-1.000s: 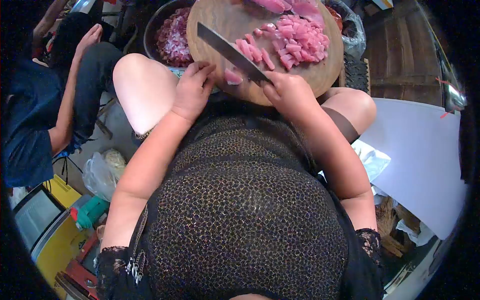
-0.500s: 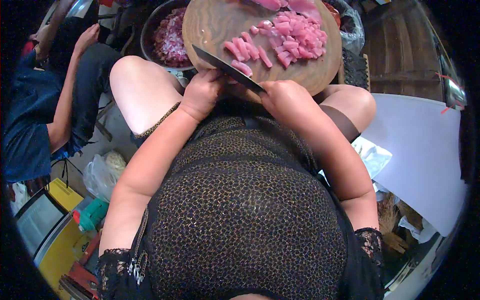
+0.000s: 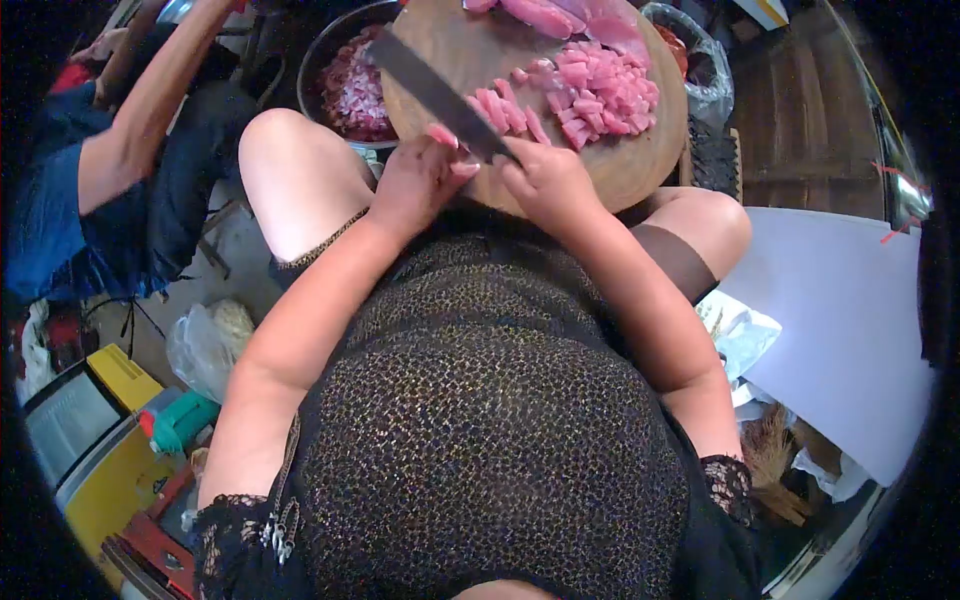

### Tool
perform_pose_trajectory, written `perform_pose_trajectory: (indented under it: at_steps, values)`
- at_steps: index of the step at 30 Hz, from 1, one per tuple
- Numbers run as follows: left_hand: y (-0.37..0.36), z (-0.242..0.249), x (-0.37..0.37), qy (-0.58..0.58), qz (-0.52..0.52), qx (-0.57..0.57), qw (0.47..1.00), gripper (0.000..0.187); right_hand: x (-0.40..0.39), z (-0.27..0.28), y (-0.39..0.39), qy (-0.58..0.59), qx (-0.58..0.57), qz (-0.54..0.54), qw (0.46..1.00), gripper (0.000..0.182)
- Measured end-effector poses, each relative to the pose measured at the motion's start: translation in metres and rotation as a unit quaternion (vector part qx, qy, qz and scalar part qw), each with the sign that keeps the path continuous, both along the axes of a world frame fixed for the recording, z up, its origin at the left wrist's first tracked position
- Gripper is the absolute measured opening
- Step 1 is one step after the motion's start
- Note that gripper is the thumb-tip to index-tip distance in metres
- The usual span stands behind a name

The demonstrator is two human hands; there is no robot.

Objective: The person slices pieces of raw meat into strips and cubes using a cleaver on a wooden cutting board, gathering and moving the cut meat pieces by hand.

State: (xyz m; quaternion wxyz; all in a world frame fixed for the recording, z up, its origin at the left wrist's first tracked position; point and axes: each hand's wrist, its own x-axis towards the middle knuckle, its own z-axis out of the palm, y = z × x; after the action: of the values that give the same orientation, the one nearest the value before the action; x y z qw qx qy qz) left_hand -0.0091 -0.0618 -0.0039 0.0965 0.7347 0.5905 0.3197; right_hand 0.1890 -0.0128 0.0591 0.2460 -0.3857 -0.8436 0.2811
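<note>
My right hand (image 3: 552, 182) grips the handle of a kitchen knife (image 3: 430, 88), its broad dark blade slanting up and left over the round wooden chopping board (image 3: 440, 40). At the board's near edge, my left hand (image 3: 418, 182) is closed, with a pink strip of raw meat (image 3: 441, 135) showing at its fingertips. The hand partly hides this strip. Just beyond the blade lie several cut meat strips (image 3: 505, 108). To their right is a heap of diced meat (image 3: 612, 92), and larger raw meat pieces (image 3: 545, 15) rest at the far side.
A metal basin (image 3: 308, 75) of chopped reddish meat stands left of the board. A plastic-lined container (image 3: 708, 75) is at the right. Another person's arm (image 3: 150, 120) reaches forward at the left. Below are a plastic bag (image 3: 200, 350) and a pale panel (image 3: 830, 320) at right.
The knife has lifted and shifted back from the near strip, its blade now steeper. My left hand has turned, with a meat strip at its fingertips. The other person's arm has swung forward.
</note>
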Motion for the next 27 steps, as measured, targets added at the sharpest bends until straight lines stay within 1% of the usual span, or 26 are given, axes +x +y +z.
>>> perform_pose_trajectory:
  at_steps: [1, 2, 3, 4, 5, 9, 10, 11, 12, 13, 14, 15, 16, 17, 18, 19, 21, 23, 24, 25, 26, 27]
  values:
    - [0.003, -0.008, -0.001, -0.051, -0.017, 0.003, 0.999, 0.017, 0.005, 0.0, 0.0, -0.005, -0.023, -0.019, 1.0, 0.027]
    - [0.005, -0.013, -0.001, -0.101, -0.036, 0.008, 0.994, 0.021, 0.011, 0.003, 0.0, -0.004, -0.022, -0.02, 1.0, 0.027]
    - [0.004, -0.009, -0.001, -0.099, -0.038, 0.01, 0.994, 0.021, 0.017, 0.009, 0.002, -0.002, -0.033, -0.028, 0.999, 0.027]
    - [0.003, -0.005, 0.0, -0.046, -0.043, -0.013, 0.998, 0.021, 0.021, 0.016, 0.003, 0.0, -0.042, -0.038, 0.998, 0.027]
    - [0.003, -0.001, 0.0, 0.007, -0.047, -0.036, 0.998, 0.021, 0.025, 0.023, 0.002, -0.005, -0.109, -0.07, 0.992, 0.03]
    - [0.003, 0.005, -0.005, 0.033, -0.063, -0.03, 0.997, 0.015, 0.054, 0.019, 0.009, 0.007, -0.087, -0.085, 0.993, 0.029]
    - [0.0, 0.01, -0.005, -0.003, -0.026, -0.101, 0.995, 0.012, 0.063, 0.021, 0.01, 0.01, -0.085, -0.086, 0.993, 0.029]
    - [0.0, 0.014, -0.004, -0.038, 0.011, -0.171, 0.985, 0.01, 0.072, 0.022, 0.011, 0.022, -0.134, -0.118, 0.984, 0.028]
    - [0.003, 0.014, -0.002, -0.034, 0.01, -0.169, 0.985, 0.01, 0.082, 0.022, 0.013, 0.034, -0.182, -0.149, 0.971, 0.027]
    - [0.006, 0.012, 0.002, -0.182, 0.021, -0.186, 0.965, 0.013, 0.092, 0.018, 0.014, 0.09, -0.192, -0.162, 0.964, 0.019]
    - [0.008, 0.01, 0.005, -0.327, 0.032, -0.2, 0.923, 0.017, 0.099, 0.015, 0.016, 0.094, -0.192, -0.164, 0.963, 0.019]
    - [0.015, 0.007, 0.006, -0.281, 0.029, -0.186, 0.941, 0.022, 0.105, 0.011, 0.02, 0.168, -0.245, -0.192, 0.935, 0.015]
    - [0.026, 0.012, 0.012, -0.278, 0.026, -0.187, 0.942, 0.022, 0.109, 0.007, 0.023, 0.239, -0.296, -0.218, 0.899, 0.022]
    - [0.04, 0.017, 0.021, -0.379, -0.029, -0.246, 0.892, 0.027, 0.111, 0.004, 0.025, 0.276, -0.309, -0.236, 0.879, 0.024]
    - [0.05, 0.027, 0.032, -0.472, -0.083, -0.301, 0.824, 0.033, 0.113, 0.0, 0.027, 0.279, -0.307, -0.237, 0.878, 0.024]
    - [0.058, 0.046, 0.046, -0.469, -0.084, -0.301, 0.826, 0.033, 0.115, -0.004, 0.029, 0.307, -0.303, -0.245, 0.868, 0.022]
    - [0.073, 0.094, 0.07, -0.436, -0.039, -0.393, 0.809, 0.039, 0.119, -0.008, 0.031, 0.339, -0.3, -0.256, 0.855, 0.02]
    - [0.084, 0.117, 0.074, -0.42, -0.033, -0.398, 0.815, 0.041, 0.124, -0.013, 0.031, 0.373, -0.309, -0.275, 0.831, 0.019]
    - [0.092, 0.121, 0.075, -0.41, -0.028, -0.398, 0.82, 0.043, 0.126, -0.014, 0.029, 0.378, -0.311, -0.277, 0.827, 0.019]
    - [0.11, 0.081, 0.062, -0.363, -0.083, -0.298, 0.879, 0.032, 0.128, -0.013, 0.028, 0.382, -0.311, -0.279, 0.824, 0.019]
    - [0.108, 0.075, 0.053, -0.358, -0.084, -0.3, 0.88, 0.032, 0.13, -0.013, 0.027, 0.387, -0.312, -0.282, 0.821, 0.019]
    - [0.105, 0.073, 0.045, -0.208, -0.092, -0.306, 0.924, 0.027, 0.133, -0.016, 0.027, 0.391, -0.313, -0.283, 0.818, 0.019]
